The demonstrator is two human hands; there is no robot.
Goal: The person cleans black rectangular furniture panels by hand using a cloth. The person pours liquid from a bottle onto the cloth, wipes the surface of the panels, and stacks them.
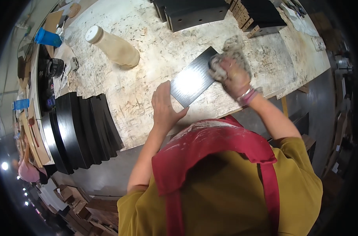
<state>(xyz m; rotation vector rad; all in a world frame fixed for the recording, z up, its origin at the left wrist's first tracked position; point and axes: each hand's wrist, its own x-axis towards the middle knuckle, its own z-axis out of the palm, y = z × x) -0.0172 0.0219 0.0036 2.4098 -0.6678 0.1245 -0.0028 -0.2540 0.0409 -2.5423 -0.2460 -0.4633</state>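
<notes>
A flat black rectangular panel with visible grain [192, 78] lies aslant on the table, light glaring off its face. My left hand [166, 108] steadies its near left end, the fingertips at one corner and the thumb at the other. In my right hand [234, 76] is a bunched, greyish mottled rag [236, 49], pressed against the panel's far right end. That hand is slightly blurred, and its fingers partly hide the rag.
A cloudy bottle with a white cap [116, 49] stands left of the panel. Dark curved panels [82, 131] form a row at the left edge. Black drilled pieces [196, 17] and another stack [261, 17] sit at the back of the stained table [147, 43]. A blue cup [48, 38] is far left.
</notes>
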